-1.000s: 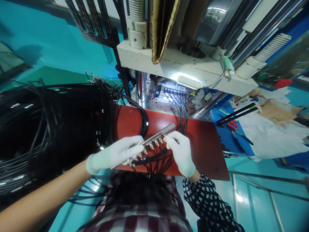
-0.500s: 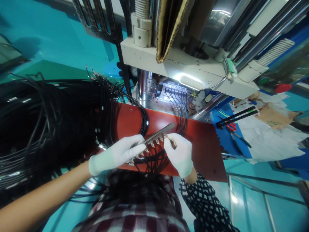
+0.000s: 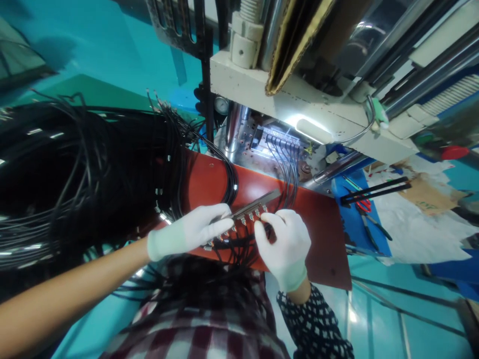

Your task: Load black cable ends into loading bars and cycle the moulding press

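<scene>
My left hand (image 3: 200, 229), in a white glove, grips a narrow grey metal bar (image 3: 258, 202) between thumb and fingers. Along the bar's near edge sits a row of small metal cable connectors (image 3: 250, 217). Black cables (image 3: 239, 254) run from them down toward my lap. My right hand (image 3: 284, 244), also gloved, is at the right part of the row. Its thumb and forefinger are pinched together just below the connectors, and what lies between the fingertips is hidden.
Behind the red-brown board (image 3: 322, 224) stands a press with a lit fixture (image 3: 277, 142) holding several cables. Big black cable bundles (image 3: 123, 164) lie on the left. Pliers (image 3: 368, 224) rest on a blue surface at the right, near white wrapping (image 3: 422, 234).
The view has shifted, moving the scene slightly right. My right hand's fingertips have slid a little down and left along the connector row. My left hand keeps its hold on the bar.
</scene>
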`<move>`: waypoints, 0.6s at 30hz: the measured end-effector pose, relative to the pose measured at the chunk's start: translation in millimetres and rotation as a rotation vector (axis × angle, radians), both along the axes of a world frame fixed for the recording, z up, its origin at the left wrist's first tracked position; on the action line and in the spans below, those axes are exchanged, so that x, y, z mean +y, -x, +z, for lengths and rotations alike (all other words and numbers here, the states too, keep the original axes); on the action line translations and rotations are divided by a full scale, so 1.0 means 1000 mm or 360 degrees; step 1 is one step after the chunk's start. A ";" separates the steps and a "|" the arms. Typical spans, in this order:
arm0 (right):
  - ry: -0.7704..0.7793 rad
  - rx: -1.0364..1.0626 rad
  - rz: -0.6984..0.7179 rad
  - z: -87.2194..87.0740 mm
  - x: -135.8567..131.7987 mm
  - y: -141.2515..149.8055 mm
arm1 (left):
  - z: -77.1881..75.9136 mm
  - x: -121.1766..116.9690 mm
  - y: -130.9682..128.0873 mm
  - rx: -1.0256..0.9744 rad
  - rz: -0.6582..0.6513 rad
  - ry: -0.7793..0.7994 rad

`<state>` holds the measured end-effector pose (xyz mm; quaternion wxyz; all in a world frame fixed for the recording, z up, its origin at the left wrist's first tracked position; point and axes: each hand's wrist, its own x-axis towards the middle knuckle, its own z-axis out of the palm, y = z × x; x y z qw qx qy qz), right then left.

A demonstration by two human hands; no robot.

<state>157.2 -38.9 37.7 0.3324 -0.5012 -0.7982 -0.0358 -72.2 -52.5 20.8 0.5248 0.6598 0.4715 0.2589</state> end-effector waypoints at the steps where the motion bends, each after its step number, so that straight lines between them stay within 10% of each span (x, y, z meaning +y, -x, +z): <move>1: 0.0002 -0.0045 -0.0007 0.001 -0.001 0.002 | 0.000 0.000 0.000 -0.0004 -0.0003 -0.0005; 18: -0.0131 -0.0217 0.0010 -0.003 -0.003 0.013 | -0.007 0.003 0.002 -0.0061 0.0014 -0.0038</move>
